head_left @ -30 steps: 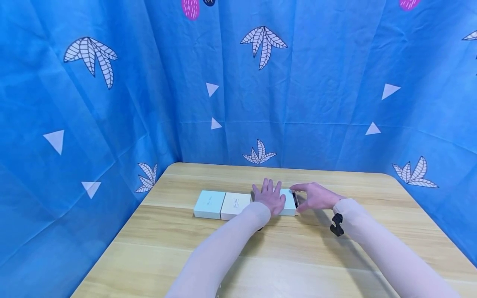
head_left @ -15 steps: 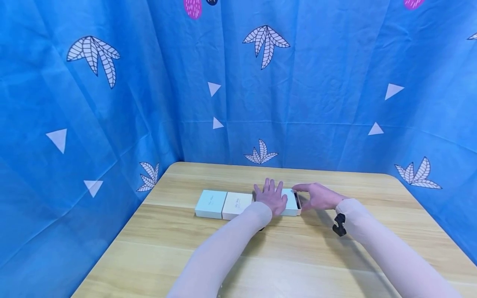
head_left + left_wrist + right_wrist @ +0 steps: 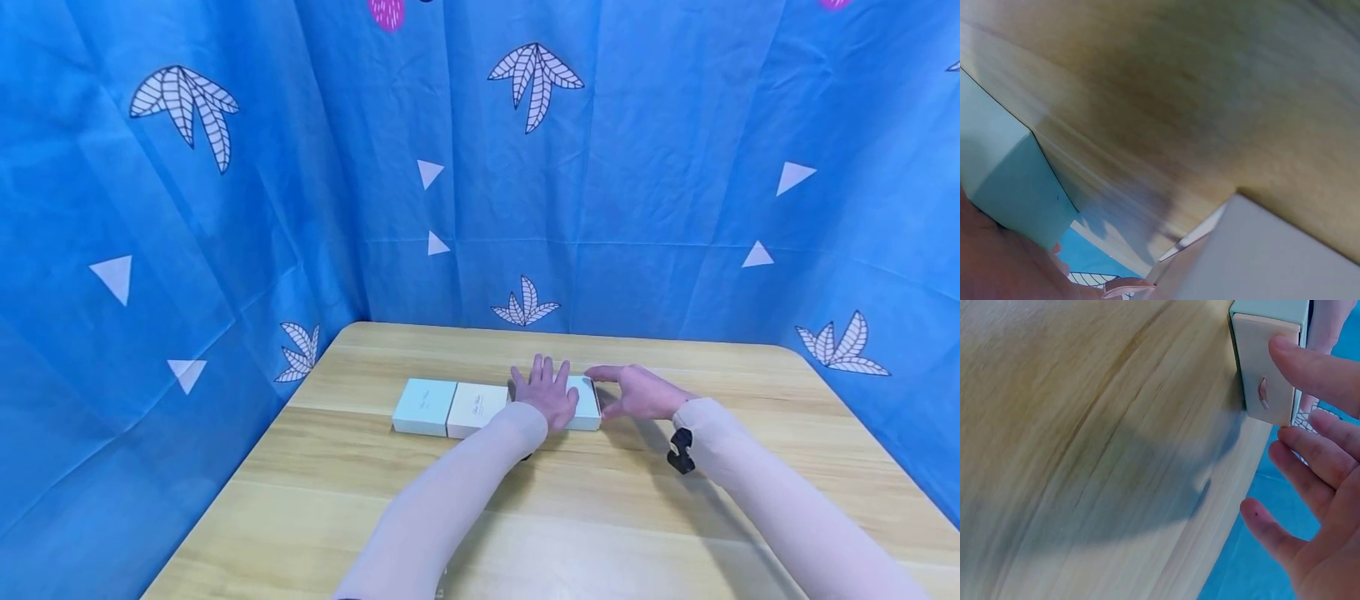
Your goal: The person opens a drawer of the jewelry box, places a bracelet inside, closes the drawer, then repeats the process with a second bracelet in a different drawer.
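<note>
A light blue drawer box point(image 3: 583, 405) lies at the right of a short row on the table. My left hand point(image 3: 549, 397) rests on its top with fingers spread and straight. At the box's right end is my right hand point(image 3: 636, 393). In the right wrist view the thumb touches the cream drawer front point(image 3: 1265, 369), which has a small ribbon pull point(image 3: 1263, 392) and sits nearly flush with the blue sleeve. The other fingers of the right hand point(image 3: 1329, 531) are spread, with fingertips close to the front's lower edge. My left hand hides part of the box.
Left of the hands, a white box point(image 3: 477, 408) and another light blue box point(image 3: 424, 405) lie side by side on the wooden table point(image 3: 570, 517). A blue patterned curtain point(image 3: 645, 167) hangs behind and along the left.
The drawer at the right end of the box has slid leftward into its sleeve, hiding the dark gap seen earlier. My right hand moved slightly with it; my left hand stayed on the box.
</note>
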{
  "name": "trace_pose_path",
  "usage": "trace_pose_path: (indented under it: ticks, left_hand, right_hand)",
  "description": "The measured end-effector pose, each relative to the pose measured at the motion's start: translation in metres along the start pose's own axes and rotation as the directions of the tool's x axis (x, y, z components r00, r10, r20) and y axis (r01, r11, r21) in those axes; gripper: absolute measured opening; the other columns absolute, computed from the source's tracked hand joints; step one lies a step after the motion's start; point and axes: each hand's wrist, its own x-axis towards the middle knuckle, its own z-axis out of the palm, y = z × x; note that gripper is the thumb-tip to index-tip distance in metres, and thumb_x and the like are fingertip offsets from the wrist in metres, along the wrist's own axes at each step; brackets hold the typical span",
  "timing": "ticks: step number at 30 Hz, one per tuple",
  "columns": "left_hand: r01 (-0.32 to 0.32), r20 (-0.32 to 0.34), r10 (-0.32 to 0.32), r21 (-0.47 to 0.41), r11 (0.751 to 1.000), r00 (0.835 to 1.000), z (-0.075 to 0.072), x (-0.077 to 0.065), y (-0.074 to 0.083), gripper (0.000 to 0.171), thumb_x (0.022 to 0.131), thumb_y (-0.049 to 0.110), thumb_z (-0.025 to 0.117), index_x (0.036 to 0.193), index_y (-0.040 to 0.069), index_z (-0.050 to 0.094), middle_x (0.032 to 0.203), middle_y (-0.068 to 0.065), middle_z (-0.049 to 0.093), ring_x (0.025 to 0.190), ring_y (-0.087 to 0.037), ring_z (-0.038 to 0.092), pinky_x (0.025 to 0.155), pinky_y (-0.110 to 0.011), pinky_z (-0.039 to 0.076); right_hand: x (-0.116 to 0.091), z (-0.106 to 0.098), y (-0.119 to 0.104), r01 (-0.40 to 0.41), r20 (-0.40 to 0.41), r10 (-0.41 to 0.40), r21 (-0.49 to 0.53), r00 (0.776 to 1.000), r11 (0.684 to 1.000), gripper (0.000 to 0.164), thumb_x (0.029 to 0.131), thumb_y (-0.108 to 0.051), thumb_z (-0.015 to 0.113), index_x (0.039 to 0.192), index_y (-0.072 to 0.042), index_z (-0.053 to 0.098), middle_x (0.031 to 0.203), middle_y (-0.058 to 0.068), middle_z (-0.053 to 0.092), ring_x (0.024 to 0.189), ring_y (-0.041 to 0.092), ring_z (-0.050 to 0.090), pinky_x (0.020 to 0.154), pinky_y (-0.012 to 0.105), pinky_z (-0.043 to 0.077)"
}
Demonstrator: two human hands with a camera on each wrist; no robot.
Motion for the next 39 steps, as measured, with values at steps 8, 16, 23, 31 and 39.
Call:
trace_pose_path:
  ticks: [8, 16, 23, 31, 39]
  left_hand:
    - [0.005, -0.008, -0.005, 0.01, 1.0, 1.0, 0.002, 0.001, 0.0, 0.063, 0.104, 0.057, 0.008, 0.163, 0.035, 0.001, 0.171, -0.003, 0.005, 0.158, -0.024, -0.004, 0.121, -0.066, 0.009]
    - [0.008, 0.005, -0.008, 0.017, 1.0, 1.0, 0.004, 0.003, 0.002, 0.064, 0.104, 0.058, 0.007, 0.163, 0.035, 0.002, 0.171, -0.003, 0.005, 0.158, -0.023, -0.004, 0.121, -0.066, 0.009]
    - [-0.001, 0.023, 0.001, 0.018, 1.0, 1.0, -0.002, -0.001, 0.001, 0.065, 0.104, 0.058, 0.008, 0.163, 0.034, 0.003, 0.171, -0.003, 0.008, 0.158, -0.022, -0.001, 0.121, -0.065, 0.012]
    - [-0.04, -0.002, 0.04, 0.042, 0.998, 0.999, -0.013, -0.005, 0.0, 0.066, 0.103, 0.058, 0.014, 0.163, 0.029, 0.018, 0.168, -0.006, 0.022, 0.155, -0.024, 0.021, 0.119, -0.058, 0.028]
    - [-0.065, -0.051, 0.07, 0.101, 0.993, 0.996, -0.02, -0.007, -0.003, 0.07, 0.101, 0.062, 0.025, 0.156, 0.021, 0.039, 0.155, -0.003, 0.046, 0.142, -0.022, 0.043, 0.112, -0.051, 0.038]
  right_hand:
    - [0.002, 0.003, -0.002, 0.011, -0.01, -0.011, -0.001, 1.0, 1.0, 0.081, 0.078, -0.022, 0.086, 0.148, -0.005, 0.049, 0.147, 0.018, 0.055, 0.137, 0.041, 0.048, 0.111, 0.06, 0.038]
    - [0.001, 0.004, -0.004, 0.004, -0.005, -0.004, -0.018, 1.0, 1.0, 0.08, 0.078, -0.02, 0.087, 0.148, -0.005, 0.049, 0.146, 0.017, 0.055, 0.137, 0.043, 0.048, 0.111, 0.063, 0.037]
    - [-0.002, 0.002, -0.007, 0.024, -0.004, -0.025, -0.035, 1.0, 0.999, 0.077, 0.08, -0.018, 0.083, 0.149, -0.007, 0.049, 0.148, 0.014, 0.055, 0.137, 0.041, 0.048, 0.111, 0.063, 0.038]
    - [-0.006, -0.001, -0.008, 0.015, -0.023, -0.015, -0.025, 1.0, 1.0, 0.069, 0.086, -0.012, 0.075, 0.149, -0.006, 0.048, 0.151, 0.016, 0.051, 0.14, 0.043, 0.045, 0.112, 0.064, 0.035]
    - [-0.006, 0.0, -0.007, 0.03, -0.032, -0.031, -0.036, 0.999, 0.999, 0.069, 0.087, -0.02, 0.075, 0.149, -0.007, 0.048, 0.151, 0.013, 0.051, 0.141, 0.04, 0.045, 0.114, 0.061, 0.034]
